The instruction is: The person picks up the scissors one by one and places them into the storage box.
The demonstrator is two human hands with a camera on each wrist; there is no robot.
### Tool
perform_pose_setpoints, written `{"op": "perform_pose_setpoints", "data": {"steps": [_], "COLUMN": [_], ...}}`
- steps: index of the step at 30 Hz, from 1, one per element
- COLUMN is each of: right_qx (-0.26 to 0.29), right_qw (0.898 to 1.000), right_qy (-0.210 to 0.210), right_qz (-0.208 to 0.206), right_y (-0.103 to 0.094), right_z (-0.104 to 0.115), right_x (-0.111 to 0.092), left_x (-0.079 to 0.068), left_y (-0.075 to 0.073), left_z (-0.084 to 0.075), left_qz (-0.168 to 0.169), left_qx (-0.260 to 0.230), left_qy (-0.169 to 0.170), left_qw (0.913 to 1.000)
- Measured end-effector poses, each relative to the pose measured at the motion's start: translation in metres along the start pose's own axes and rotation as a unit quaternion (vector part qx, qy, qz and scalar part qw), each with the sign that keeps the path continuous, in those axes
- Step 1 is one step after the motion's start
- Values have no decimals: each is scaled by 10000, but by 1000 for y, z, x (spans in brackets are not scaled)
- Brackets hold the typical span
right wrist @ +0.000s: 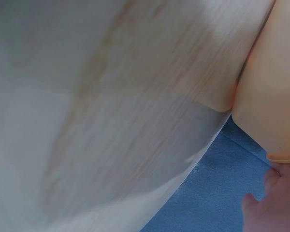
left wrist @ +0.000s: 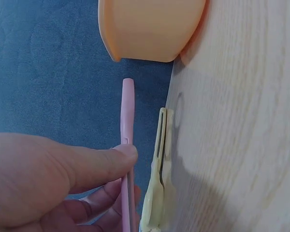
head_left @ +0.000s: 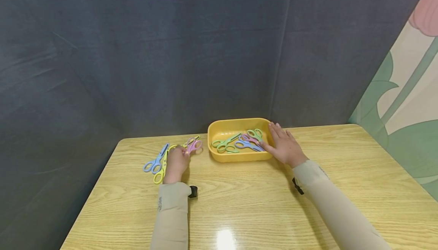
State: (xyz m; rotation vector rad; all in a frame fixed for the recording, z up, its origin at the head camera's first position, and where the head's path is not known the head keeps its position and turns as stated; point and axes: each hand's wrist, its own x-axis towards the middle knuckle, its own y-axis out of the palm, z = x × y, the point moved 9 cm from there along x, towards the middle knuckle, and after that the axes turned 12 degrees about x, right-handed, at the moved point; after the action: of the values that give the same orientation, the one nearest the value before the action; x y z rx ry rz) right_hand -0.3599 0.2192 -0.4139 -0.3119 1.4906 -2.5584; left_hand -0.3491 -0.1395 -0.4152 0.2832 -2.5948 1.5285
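Note:
My left hand point(head_left: 176, 162) pinches a pair of pink scissors point(head_left: 194, 146) between thumb and fingers, left of a yellow bin. In the left wrist view the pink scissors point(left wrist: 128, 106) stand edge-on above the table, the thumb pressed on their side. Yellow scissors point(head_left: 158, 177) lie under and beside that hand, partly hidden by it. Blue scissors point(head_left: 155, 162) are just to their left. At the bin's right end, my right hand point(head_left: 285, 149) rests on the rim with fingers straight and thumb reaching over the inside. The yellow bin point(head_left: 239, 158) contains several scissors.
Inside the bin, green scissors point(head_left: 222, 144) lie at the left and blue scissors point(head_left: 248, 144) at the right, with pink and more green ones close by. A dark cloth point(head_left: 205, 52) hangs behind the wooden table point(head_left: 232, 200). A painted wall point(head_left: 410, 109) is at the right.

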Motion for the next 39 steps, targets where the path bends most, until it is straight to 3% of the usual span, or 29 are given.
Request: {"op": "perform_pose_setpoints", "data": {"steps": [13,22,32,39], "right_qx": [-11,25,21,66], "right_qw": [10000,10000,10000,9999], "right_qy": [26,4,-50,-86], "right_qz": [15,36,9,-6], "right_y": [0,1,1,-1], "right_z": [-1,0,-1,2], "right_x": [0,0,1,0], "left_x": [-5,-5,-9,-14], "left_y": [-11,-14,-16,-18], "left_z": [-15,-21,-40,-64], "left_qz": [-546,-672,-798,-836], "left_qx": [-263,-495,-530,-608], "left_qy": [47,10,294,573], "left_qw": [9981,9965,9950,9930]}}
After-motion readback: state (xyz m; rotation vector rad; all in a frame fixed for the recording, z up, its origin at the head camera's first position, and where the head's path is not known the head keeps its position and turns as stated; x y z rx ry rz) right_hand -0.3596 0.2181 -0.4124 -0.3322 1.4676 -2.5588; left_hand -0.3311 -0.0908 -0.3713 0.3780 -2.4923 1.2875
